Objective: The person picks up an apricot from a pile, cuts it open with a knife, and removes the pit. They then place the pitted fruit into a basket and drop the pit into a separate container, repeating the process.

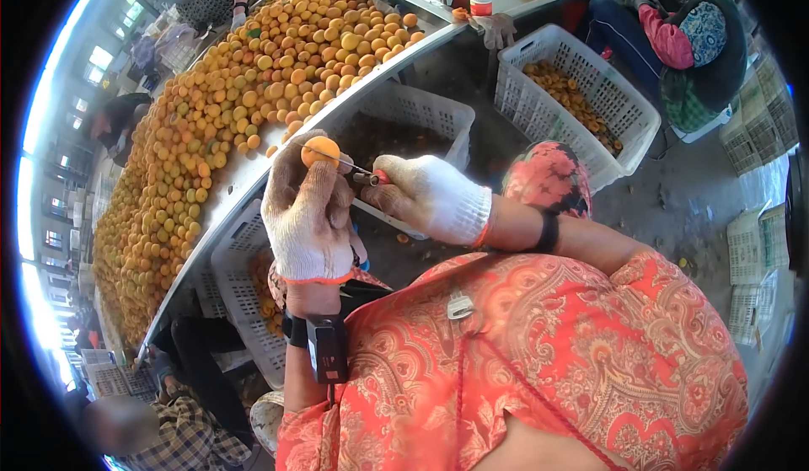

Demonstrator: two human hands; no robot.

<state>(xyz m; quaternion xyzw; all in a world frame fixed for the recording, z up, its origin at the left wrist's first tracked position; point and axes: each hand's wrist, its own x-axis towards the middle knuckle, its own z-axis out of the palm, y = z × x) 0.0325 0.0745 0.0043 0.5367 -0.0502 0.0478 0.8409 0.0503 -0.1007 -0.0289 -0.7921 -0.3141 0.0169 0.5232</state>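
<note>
My left hand (308, 222), in a stained white knit glove, holds up an orange apricot (322, 150) between thumb and fingers. My right hand (438, 197), gloved the same way, grips a small knife (361, 172) with a thin blade and a bit of red handle showing. The blade reaches left to the apricot and overlaps it in this view. Both hands are above a white crate (459, 117) with dark contents, beside the metal edge of a sorting table (244, 168) heaped with whole apricots (295, 58).
To the right stands a white crate (628, 157) with apricot halves (577, 104). Another crate (238, 264) is below the table at lower left. A red-lidded jar (480, 1) and a glove (495, 29) lie at the table corner. People sit around the table; stacked crates (750, 252) line the right.
</note>
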